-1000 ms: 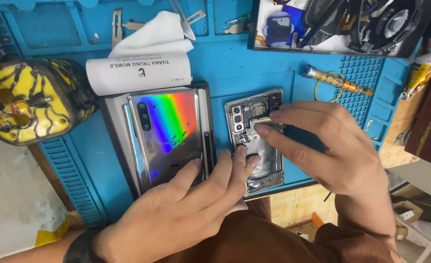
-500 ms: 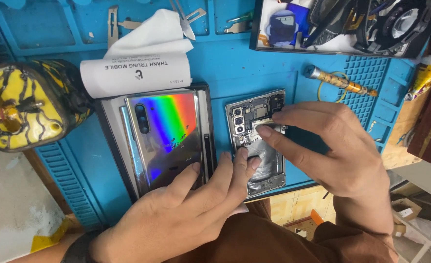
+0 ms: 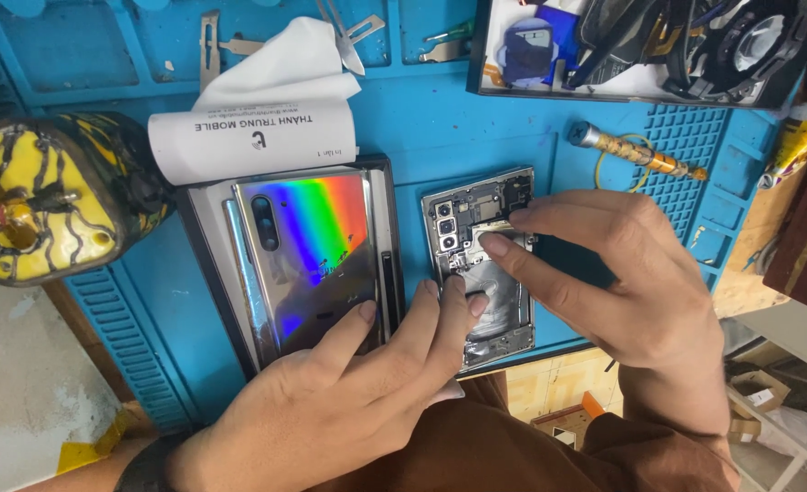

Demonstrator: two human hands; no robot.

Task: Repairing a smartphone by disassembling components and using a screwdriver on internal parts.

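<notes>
Blue silicone work mat [image 3: 476, 137]: the base of everything I see from the head camera, the only view I have.

Item, opened phone [image 3: 481, 264]: back cover off, internals exposed, lying flat on the mat right of centre. Its long axis runs away from me, camera cluster at the far end, lower edge toward my body. It sits directly under both of my hands.

Item, my right hand [image 3: 622, 282]: it comes in from the right and lies across the phone's width, at right angles to the long axis. Thumb and forefinger are pinched together over a small pale part on the phone's upper half, just beside the camera cluster. Whether that part is lifted or only pressed, I cannot tell.

Item, my left hand [image 3: 330, 401]: it comes in from below, fingers spread flat, grasping nothing. The two rightmost fingertips press on the phone's lower middle; the others rest on the iridescent back cover [image 3: 308, 260].

Item, that cover: rainbow sheen, lying on a dark tray [image 3: 212, 273] just left of the phone, parallel to it.

Item, rolled white paper [image 3: 253, 137]: beyond the tray.

Item, brass-handled screwdriver [image 3: 636, 153]: on the mat beyond my right hand, apart from it.

Relation that matters: the right hand is nearer the phone's far end, the left its near end.
</notes>
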